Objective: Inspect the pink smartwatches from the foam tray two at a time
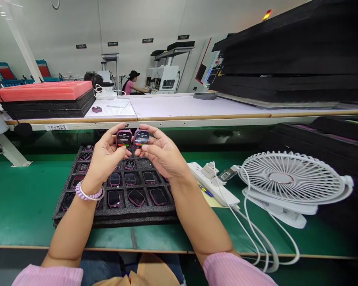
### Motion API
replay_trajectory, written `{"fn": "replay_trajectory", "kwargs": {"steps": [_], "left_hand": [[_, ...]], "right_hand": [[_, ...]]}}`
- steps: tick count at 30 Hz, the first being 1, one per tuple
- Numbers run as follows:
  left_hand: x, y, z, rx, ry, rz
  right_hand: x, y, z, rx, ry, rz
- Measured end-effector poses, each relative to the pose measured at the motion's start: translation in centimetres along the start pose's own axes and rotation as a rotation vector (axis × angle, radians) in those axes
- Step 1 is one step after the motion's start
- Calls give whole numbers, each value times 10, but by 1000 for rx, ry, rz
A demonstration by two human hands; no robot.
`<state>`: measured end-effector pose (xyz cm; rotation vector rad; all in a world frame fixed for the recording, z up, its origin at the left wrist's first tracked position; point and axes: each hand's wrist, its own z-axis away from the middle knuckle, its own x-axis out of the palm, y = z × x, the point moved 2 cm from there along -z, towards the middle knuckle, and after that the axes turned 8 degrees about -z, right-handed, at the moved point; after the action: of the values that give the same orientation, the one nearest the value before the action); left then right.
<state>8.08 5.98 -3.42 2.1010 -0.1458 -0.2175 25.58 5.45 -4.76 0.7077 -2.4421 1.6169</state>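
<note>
In my left hand [109,153] is a purple-cased smartwatch body [124,138], its lit screen showing small text. My right hand [159,153] grips a second smartwatch body [142,138] of the same look, also lit. The two watches are held side by side, close together, above a black foam tray [122,218]. Strapless watches with dark screens sit in the tray's square pockets, among them one watch [114,198] in the front row. My forearms and hands hide part of the tray.
To the right are a white power strip [214,184], cables and a white fan [282,178]. A shelf [173,107] crosses behind, bearing pink foam [44,91], a watch [97,109] and stacked black foam [286,59]. A co-worker [133,83] sits beyond.
</note>
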Motion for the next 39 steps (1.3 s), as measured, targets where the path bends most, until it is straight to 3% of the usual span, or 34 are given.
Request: {"fn": "replay_trajectory", "kwargs": {"steps": [6, 13, 18, 21, 25, 29, 32, 36, 39], "left_hand": [[1, 2, 0, -64, 12, 81], [3, -12, -2, -25, 25, -45], [18, -30, -5, -214, -131, -37], [31, -37, -13, -243, -251, -225], [53, -49, -30, -159, -405, -693], [74, -69, -39, -118, -471, -959], [85, -83, -36, -127, -529, -1117], [85, -87, -31, -129, -562, -1263], [70, -72, -29, -113, -578, -1319]], "right_hand": [[1, 0, -1, -8, 32, -15], [-11, 7, -6, 38, 91, -5], [-39, 9, -2, 197, 123, -85], [-63, 10, 6, 234, 107, -65], [-103, 17, 15, 187, 54, 333], [-135, 29, 17, 191, 44, 637], [-146, 33, 14, 181, 8, 876], [-151, 35, 7, 211, -83, 1102], [-155, 30, 3, 256, -134, 1222]]}}
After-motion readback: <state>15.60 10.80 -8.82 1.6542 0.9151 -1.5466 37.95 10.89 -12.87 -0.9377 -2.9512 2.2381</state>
